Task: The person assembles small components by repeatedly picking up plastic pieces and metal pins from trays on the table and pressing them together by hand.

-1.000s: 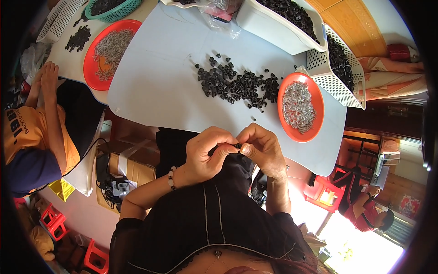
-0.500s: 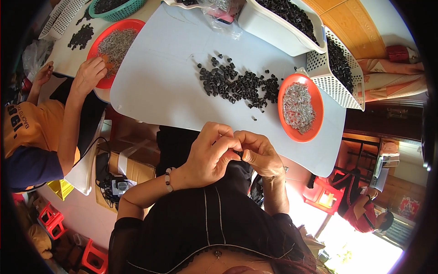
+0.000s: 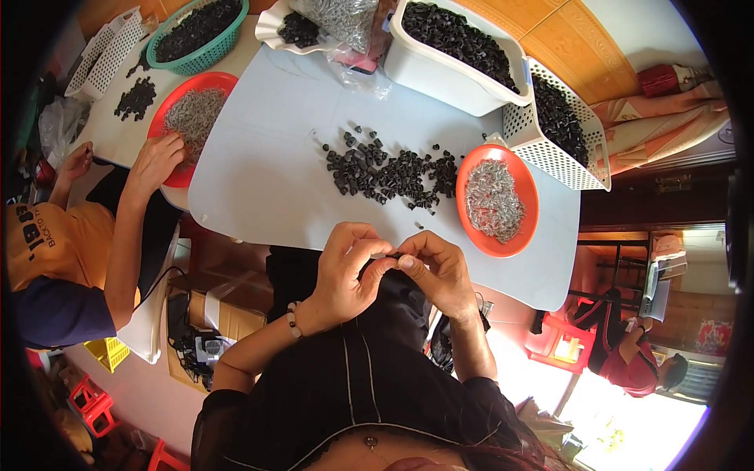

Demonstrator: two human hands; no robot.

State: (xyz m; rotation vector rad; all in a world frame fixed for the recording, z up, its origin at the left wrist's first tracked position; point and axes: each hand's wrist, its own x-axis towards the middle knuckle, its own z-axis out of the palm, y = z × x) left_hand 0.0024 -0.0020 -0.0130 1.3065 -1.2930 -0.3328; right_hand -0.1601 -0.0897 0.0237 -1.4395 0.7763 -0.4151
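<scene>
A small black plastic piece (image 3: pixel 397 255) is pinched between the fingertips of my two hands, just off the table's near edge. My left hand (image 3: pixel 348 271), with a beaded bracelet at the wrist, grips it from one side. From the other side my right hand (image 3: pixel 437 271) holds it between thumb and forefinger. The fingers partly cover the piece, so its exact shape cannot be made out. Beyond my hands lies a loose pile of similar black pieces (image 3: pixel 400 177) on the pale table (image 3: pixel 259 157). An orange-red bowl (image 3: pixel 531 212) of thin silver metal pieces (image 3: pixel 495 200) stands right of the pile.
A white tub (image 3: pixel 448 82) and a white perforated basket (image 3: pixel 554 153), both full of black pieces, stand at the far right. On the left, a co-worker's hand (image 3: pixel 157 161) reaches into a red bowl (image 3: pixel 179 179) of metal pieces. A green basket (image 3: pixel 208 55) stands behind it.
The view has shifted, bringing more of the table's far side into sight. My fingertips have shifted slightly around the black piece, which both hands still hold. The co-worker's hand remains at the red bowl.
</scene>
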